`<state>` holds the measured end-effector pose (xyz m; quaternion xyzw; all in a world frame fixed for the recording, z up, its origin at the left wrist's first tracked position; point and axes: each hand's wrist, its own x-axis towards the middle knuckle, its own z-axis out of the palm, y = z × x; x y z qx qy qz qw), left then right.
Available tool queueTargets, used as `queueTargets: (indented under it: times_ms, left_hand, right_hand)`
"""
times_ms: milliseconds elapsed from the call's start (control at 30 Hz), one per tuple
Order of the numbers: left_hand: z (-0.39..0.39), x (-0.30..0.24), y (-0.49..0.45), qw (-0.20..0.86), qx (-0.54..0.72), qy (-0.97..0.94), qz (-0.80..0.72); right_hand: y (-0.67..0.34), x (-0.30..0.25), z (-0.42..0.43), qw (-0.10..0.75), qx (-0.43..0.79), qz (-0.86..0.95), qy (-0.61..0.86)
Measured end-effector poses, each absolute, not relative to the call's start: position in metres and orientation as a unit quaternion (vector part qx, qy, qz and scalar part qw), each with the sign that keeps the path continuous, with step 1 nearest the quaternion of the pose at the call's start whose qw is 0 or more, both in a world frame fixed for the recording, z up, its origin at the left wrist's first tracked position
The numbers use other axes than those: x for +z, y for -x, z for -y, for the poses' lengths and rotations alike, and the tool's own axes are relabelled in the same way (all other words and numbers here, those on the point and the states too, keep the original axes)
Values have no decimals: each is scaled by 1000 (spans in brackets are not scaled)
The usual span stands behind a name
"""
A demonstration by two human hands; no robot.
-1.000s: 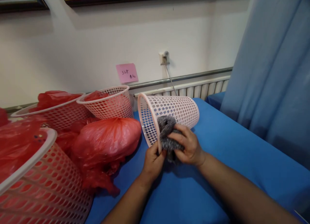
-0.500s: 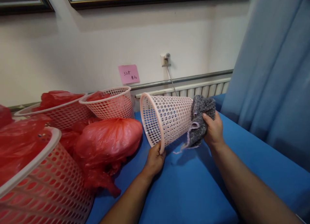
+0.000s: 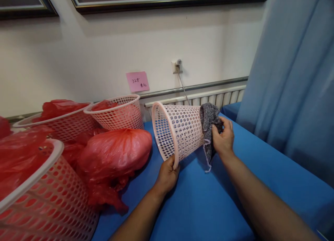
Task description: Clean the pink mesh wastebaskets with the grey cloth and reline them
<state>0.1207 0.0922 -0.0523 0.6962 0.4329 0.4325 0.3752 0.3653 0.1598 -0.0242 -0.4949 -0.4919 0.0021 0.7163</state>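
Observation:
A pale pink perforated plastic basket (image 3: 186,129) lies tipped on its side above the blue surface, its wide mouth facing left. My left hand (image 3: 167,175) grips the lower part of its rim. Against the basket's bottom end, my right hand (image 3: 224,135) holds a dark grey speckled cloth (image 3: 208,121) with a light edging, bunched between thumb and fingers. A loose light strand hangs down from the cloth. Part of the basket's base is hidden behind it.
A knotted red plastic bag (image 3: 117,152) lies left of the basket. Beyond it stand a small basket (image 3: 118,115) and a wider basket (image 3: 70,124), both with red bags. Another large basket (image 3: 49,199) is at near left. A blue curtain (image 3: 292,84) hangs on the right.
My right hand has shifted slightly left, and the grey cloth now covers more of the basket's bottom end. The left hand keeps its hold on the rim. The view has tilted slightly.

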Motion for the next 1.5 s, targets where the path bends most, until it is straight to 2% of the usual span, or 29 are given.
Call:
queueTargets:
  times_ms: [100, 233, 533, 767, 867, 933, 1033, 1133, 1200, 1333, 1500]
  left_hand:
    - [-92, -53, -120, 361, 433, -702, -435]
    - [-91, -53, -121, 347, 424, -714, -435]
    - [-92, -57, -121, 330, 405, -723, -452]
    - [-79, -30, -119, 307, 466, -703, -442]
    - [-73, -21, -118, 334, 508, -659, -442]
    - [-74, -22, -118, 362, 513, -637, -448]
    - [-78, -28, -118, 376, 513, -631, -444]
    - [-82, -35, -119, 359, 497, -663, -430]
    - [-84, -38, -118, 337, 470, -696, -425]
    - [-88, -42, -115, 286, 421, -742, -437]
    - [-93, -45, -112, 280, 410, -761, -417]
  right_hand:
    - [-354, -19, -148, 665, -45, 576, 473]
    - [-344, -21, -146, 629, -44, 587, 508]
    - [-358, -24, -160, 669, 2, 518, 533]
    - [-290, -17, -92, 611, -47, 738, 283]
    - [-282, -22, -84, 588, -53, 770, 242]
    - [-294, -25, -98, 597, -60, 749, 282]
    - [-331, -31, -138, 653, -34, 624, 428]
    - [-368, -38, -176, 691, 64, 458, 555]
    - [-378, -40, -186, 693, 112, 411, 581]
    - [-352, -28, -156, 682, 51, 548, 481]
    - [-308, -13, -100, 589, -1, 761, 273]
